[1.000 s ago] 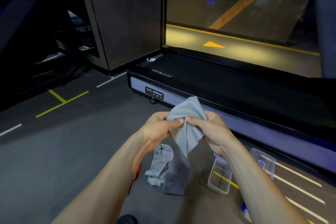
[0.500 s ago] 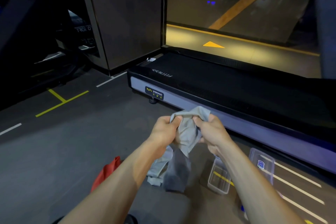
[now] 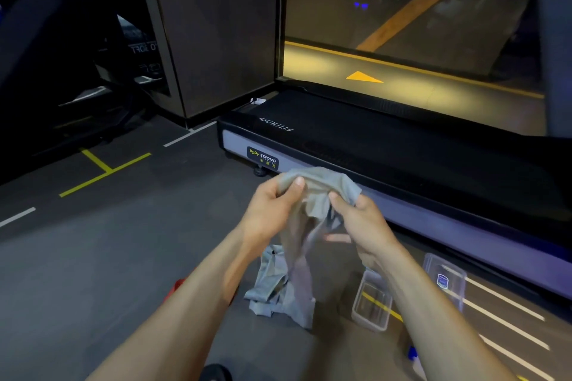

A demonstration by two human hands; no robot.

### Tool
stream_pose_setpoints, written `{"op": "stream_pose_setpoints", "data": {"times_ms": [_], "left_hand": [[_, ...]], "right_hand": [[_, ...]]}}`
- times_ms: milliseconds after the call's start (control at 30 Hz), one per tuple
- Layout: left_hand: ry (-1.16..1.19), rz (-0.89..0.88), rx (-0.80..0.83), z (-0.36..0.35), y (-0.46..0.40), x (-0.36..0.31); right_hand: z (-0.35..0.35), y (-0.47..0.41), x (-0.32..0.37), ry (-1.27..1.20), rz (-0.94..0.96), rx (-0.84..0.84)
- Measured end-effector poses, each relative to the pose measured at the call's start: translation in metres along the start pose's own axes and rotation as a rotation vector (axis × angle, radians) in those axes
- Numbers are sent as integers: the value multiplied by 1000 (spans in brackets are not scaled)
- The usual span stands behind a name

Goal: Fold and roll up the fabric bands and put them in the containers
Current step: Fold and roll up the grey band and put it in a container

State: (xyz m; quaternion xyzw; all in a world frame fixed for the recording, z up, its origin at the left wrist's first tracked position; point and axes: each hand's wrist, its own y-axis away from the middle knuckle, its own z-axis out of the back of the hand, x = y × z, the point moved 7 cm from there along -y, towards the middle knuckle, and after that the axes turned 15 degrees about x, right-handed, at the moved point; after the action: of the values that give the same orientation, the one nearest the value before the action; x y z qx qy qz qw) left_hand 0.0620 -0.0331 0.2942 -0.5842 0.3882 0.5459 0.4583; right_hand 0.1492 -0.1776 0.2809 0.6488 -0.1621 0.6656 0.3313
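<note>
Head view: a thin grey fabric band (image 3: 312, 195) hangs above the dark floor (image 3: 93, 257), its top edge pinched by the left hand (image 3: 272, 210) and right hand (image 3: 362, 223). More grey bands (image 3: 272, 288) lie crumpled below, beside a clear plastic container (image 3: 371, 306) and a black treadmill (image 3: 402, 145).

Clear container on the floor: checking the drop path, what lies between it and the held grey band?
In the head view, only the right hand and forearm cross between the grey band and clear container.
</note>
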Motion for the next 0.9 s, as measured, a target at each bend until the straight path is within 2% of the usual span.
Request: {"op": "stream_pose_setpoints", "data": {"times_ms": [67, 167, 300, 400, 467, 533, 633, 800, 900], "left_hand": [[-130, -42, -62, -4, 4, -5], [-391, -136, -142, -6, 11, -19], [-620, -89, -98, 3, 10, -18], [-707, -73, -117, 9, 9, -18], [-524, -78, -135, 12, 7, -15], [-154, -44, -72, 11, 4, -6], [217, 107, 51, -2, 7, 5], [463, 226, 160, -9, 8, 11], [441, 241, 64, -7, 8, 17]], "right_hand": [[-7, 1, -1, 3, 9, -23], [-9, 4, 11, 299, 74, -97], [-9, 10, 31, 740, 137, -72], [-4, 10, 36, 834, 234, -157], [1, 8, 31, 643, 225, -142], [4, 5, 21, 305, 207, -36], [11, 6, 14, 6, 156, -29], [8, 10, 12, -105, 95, -74], [1, 11, 14, -231, 131, 21]]}}
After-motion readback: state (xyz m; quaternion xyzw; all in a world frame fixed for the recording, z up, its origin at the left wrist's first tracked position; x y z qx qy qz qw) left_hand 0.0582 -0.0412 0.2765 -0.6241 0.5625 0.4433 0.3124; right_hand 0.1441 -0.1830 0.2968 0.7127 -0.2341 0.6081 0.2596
